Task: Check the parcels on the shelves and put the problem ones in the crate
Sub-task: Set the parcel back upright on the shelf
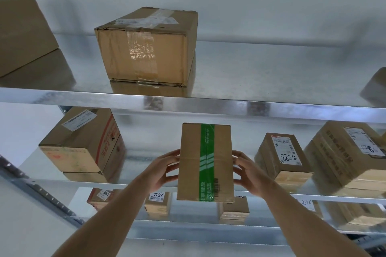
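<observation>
From the head view I have one parcel (205, 162) between both hands, a narrow carton with a green tape band running along its length. My left hand (165, 170) grips its left long edge, fingers curled onto the front face, and my right hand (248, 173) grips the right long edge the same way. Both hands sit level with each other at about the middle of the parcel's height, so neither is nearer; the load is shared evenly.

The parcel's long axis stands upright in the picture, running away from me toward the back of the middle shelf (208, 108). Its near end overlaps that shelf's front edge, and I cannot tell whether its far end rests on the shelf surface or is lifted clear.

On the same shelf, a labelled parcel (284, 156) stands just beside my right hand, and a larger red-printed box (83, 144) sits well apart on the left. A big taped box (146, 48) is on the upper shelf.

No crate shows here. I judge the check is under way: the face toward me carries tape and a barcode but no shipping label I can see, so turning the parcel about its long axis looks like the next need.
</observation>
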Motion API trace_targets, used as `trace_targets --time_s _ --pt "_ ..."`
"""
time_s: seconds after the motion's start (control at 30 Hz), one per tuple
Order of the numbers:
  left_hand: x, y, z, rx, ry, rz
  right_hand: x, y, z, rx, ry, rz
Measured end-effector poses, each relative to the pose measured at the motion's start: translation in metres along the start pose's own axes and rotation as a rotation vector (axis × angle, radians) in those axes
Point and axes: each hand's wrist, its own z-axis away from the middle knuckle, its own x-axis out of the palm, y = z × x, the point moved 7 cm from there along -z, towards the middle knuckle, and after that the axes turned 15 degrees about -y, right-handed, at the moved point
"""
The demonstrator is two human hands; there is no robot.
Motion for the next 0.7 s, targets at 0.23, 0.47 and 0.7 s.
trace_targets --time_s 0.23,0.47,0.7 --pt "-0.003 0.0021 -0.0006 0.007 -0.03 -0.021 0.0024 -0.0009 -0.0021 -0.006 -0.002 0.01" --pt "-0.0059 0.0029 -0.0032 0.023 -0.029 -0.024 0.0045 -0.0034 -0.0017 -0.011 0.017 0.004" --pt "-0.0046 0.002 -0.0029 0.021 -0.022 -0.02 0.0071 -0.0045 0.0019 -0.008 0.028 0.009"
